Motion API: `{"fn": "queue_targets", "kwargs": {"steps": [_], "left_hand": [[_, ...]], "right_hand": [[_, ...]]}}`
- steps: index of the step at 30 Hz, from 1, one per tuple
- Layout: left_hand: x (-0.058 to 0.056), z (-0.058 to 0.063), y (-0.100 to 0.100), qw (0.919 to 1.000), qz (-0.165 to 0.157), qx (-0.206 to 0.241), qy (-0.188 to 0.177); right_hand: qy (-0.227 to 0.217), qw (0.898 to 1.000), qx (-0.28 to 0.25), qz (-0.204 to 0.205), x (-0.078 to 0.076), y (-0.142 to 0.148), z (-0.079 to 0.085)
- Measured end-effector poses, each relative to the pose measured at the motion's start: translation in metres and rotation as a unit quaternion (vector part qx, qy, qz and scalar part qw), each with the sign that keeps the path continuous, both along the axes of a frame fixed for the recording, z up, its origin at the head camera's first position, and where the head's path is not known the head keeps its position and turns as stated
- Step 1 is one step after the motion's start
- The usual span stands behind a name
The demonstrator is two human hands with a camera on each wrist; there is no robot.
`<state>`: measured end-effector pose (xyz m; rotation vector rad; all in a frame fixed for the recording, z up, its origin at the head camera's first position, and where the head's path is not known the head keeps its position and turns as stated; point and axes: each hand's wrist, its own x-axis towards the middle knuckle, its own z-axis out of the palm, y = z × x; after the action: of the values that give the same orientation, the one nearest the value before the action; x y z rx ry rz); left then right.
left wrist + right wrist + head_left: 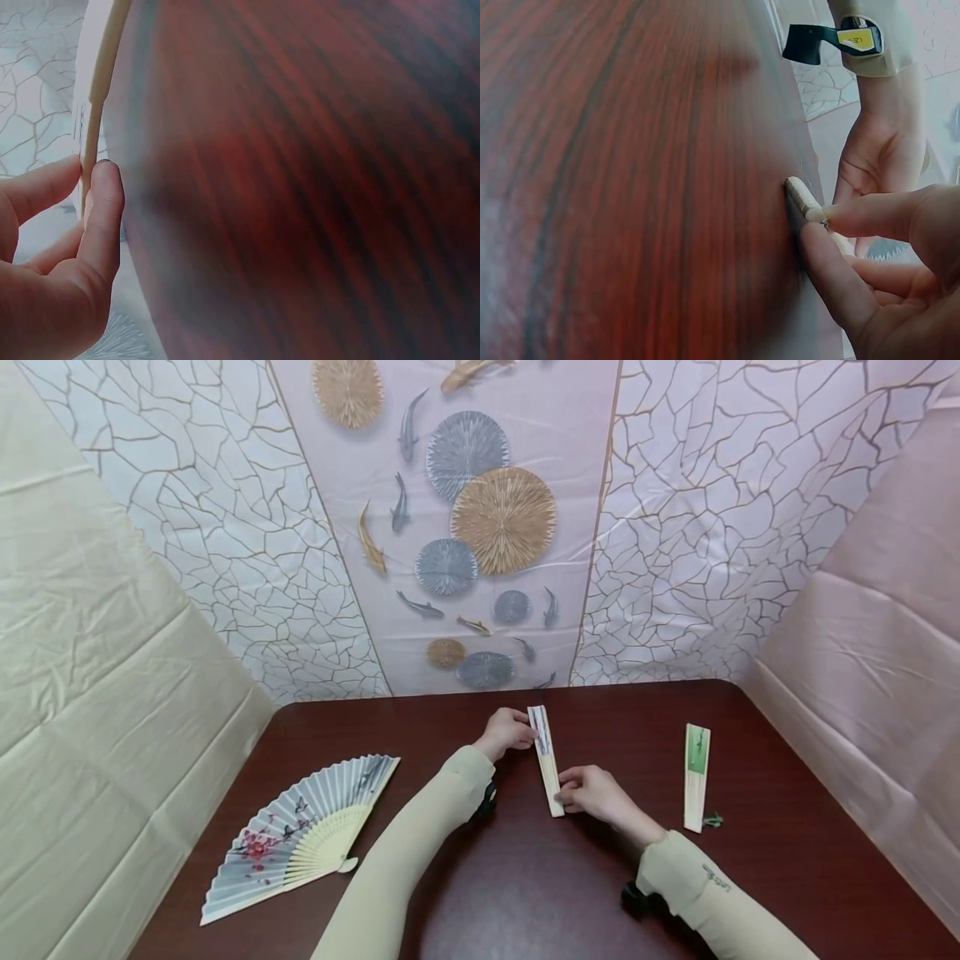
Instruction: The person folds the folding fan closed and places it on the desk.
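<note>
Holds the folded fan (546,762) on or just above the worktop (495,885), pinched narrowly by left fingers (105,206) near its leaf end and right fingers (832,262) at its pivot. Likely light, stiff-ribbed, with tear-prone leaf; grasp by the ribs.

Up past the fingers of the left hand (56,289), the top edge of the left wrist view cuts off the white folded fan (101,82). The left edge cuts off the hand too. Right of those fingers, the table (300,187) is all fuzzy. In the right wrist view, the fingers of the right hand (907,277) hide most of the white folded fan and part of the left hand. High above them, the yellow label (856,39) has letters too tiny to read. In the head view, behind the right fingers, the writing on the right sleeve (716,877) is too small to read, and the bottom edge cuts off that sleeve.
</note>
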<state>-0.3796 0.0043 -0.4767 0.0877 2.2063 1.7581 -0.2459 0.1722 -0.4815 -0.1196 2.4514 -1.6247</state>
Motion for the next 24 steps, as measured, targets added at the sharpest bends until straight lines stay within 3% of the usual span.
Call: {"fn": "queue_targets", "kwargs": {"steps": [9,24], "left_hand": [[0.0064,-0.0064,-0.0009,0.9998,0.014,-0.013,0.006],[0.0051,-0.0062,0.0014,0.9993,0.033,-0.018,-0.002]], "right_hand": [[0.000,1.000,0.015,0.004,-0.0005,-0.0017,0.0023],[-0.002,1.000,0.023,-0.007,-0.0025,-0.0010,0.0001]]}}
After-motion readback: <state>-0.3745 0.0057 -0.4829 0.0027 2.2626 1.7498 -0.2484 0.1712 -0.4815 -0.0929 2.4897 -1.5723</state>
